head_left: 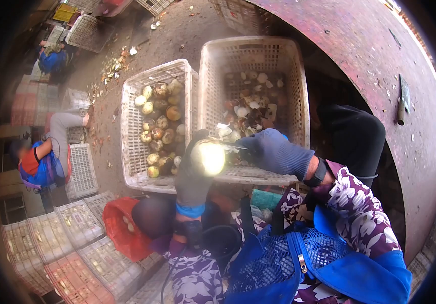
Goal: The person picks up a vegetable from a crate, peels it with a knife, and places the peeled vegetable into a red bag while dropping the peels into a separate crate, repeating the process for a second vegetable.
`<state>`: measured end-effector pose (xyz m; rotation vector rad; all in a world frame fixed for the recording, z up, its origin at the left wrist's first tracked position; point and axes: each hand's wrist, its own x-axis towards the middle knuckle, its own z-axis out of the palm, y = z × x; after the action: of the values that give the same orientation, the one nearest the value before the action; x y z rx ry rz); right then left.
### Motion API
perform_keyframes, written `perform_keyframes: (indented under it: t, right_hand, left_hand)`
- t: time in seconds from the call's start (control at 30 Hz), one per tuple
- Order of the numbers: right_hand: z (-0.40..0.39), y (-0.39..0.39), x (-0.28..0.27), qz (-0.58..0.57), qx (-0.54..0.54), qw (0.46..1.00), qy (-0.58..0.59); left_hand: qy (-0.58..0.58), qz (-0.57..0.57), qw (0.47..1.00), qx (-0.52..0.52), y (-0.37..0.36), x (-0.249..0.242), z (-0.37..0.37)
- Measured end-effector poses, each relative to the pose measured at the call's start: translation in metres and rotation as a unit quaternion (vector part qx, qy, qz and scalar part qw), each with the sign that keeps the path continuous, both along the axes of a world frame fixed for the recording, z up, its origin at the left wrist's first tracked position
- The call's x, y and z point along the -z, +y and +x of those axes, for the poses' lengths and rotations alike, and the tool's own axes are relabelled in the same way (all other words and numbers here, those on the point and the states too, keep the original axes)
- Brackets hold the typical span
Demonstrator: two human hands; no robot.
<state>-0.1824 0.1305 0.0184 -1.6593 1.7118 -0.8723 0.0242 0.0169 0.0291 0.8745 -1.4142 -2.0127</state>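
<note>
My left hand [190,175], in a dark grey glove, is closed around a pale round bulb that looks like an onion [212,158]. It is so bright that its surface detail is lost. My right hand [271,150], in a blue-grey knit glove, grips a small knife [235,146] with its blade at the onion's upper right side; the handle is hidden in the fist. Beyond my hands, one white crate [124,131] holds many brownish and greenish-yellow onions. The larger crate [304,96] beside it has pale and brown peelings [252,107] at its bottom.
A slanted board [365,45] runs along the right, with a wood-handled blade [404,100] on it. Lower left are an orange-red bucket [119,228] and stacked full crates [71,233]. Another person [40,162] sits at the left. Peel scraps [114,66] litter the floor.
</note>
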Motion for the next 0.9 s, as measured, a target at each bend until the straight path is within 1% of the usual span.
perform_keyframes:
  t: [0.07,0.1,0.13,0.2,0.3,0.4,0.5,0.53,0.63,0.73,0.83,0.87,0.9]
  right_hand:
    - [0.001,0.001,0.005,0.008,0.008,0.994,-0.113]
    - [0.002,0.002,0.005,0.014,0.009,0.985,-0.169]
    - [0.002,0.002,0.001,0.050,0.039,0.966,-0.252]
    - [0.000,-0.001,-0.012,0.119,0.102,0.899,-0.409]
    - [-0.002,0.001,-0.024,0.075,0.140,0.901,-0.404]
    - [0.005,0.000,-0.026,-0.027,0.063,0.893,-0.445]
    - [0.006,-0.003,-0.017,-0.080,0.014,0.956,-0.281]
    - [0.005,-0.003,-0.016,-0.095,0.002,0.954,-0.284]
    - [0.001,-0.002,-0.016,-0.104,0.007,0.973,-0.205]
    - [0.002,-0.004,-0.006,-0.122,0.037,0.975,-0.183]
    - [-0.002,-0.013,0.003,-0.131,0.153,0.946,-0.253]
    - [-0.002,-0.012,-0.004,-0.101,0.202,0.920,-0.319]
    - [-0.004,-0.012,-0.002,-0.104,0.218,0.943,-0.230]
  left_hand:
    - [0.124,0.115,0.984,0.048,0.002,-0.014,-0.006]
    - [0.106,0.100,0.988,0.047,0.002,-0.015,-0.006]
    - [0.087,0.086,0.991,0.045,0.001,-0.016,-0.005]
    - [0.065,0.067,0.995,0.044,-0.003,-0.015,-0.002]
    - [0.059,0.062,0.995,0.044,-0.005,-0.010,-0.001]
    - [0.060,0.067,0.995,0.052,0.000,-0.017,-0.006]
    - [0.057,0.061,0.993,0.080,0.005,-0.020,-0.011]
    - [0.050,0.060,0.993,0.086,0.005,-0.018,-0.011]
    - [0.033,0.055,0.992,0.108,0.005,-0.013,-0.010]
    - [0.013,0.037,0.990,0.134,0.006,-0.018,-0.014]
    - [0.004,-0.009,0.989,0.146,0.005,-0.020,-0.015]
    - [0.004,-0.029,0.989,0.147,0.004,-0.020,-0.015]
    - [-0.021,-0.041,0.989,0.138,0.004,-0.021,-0.016]
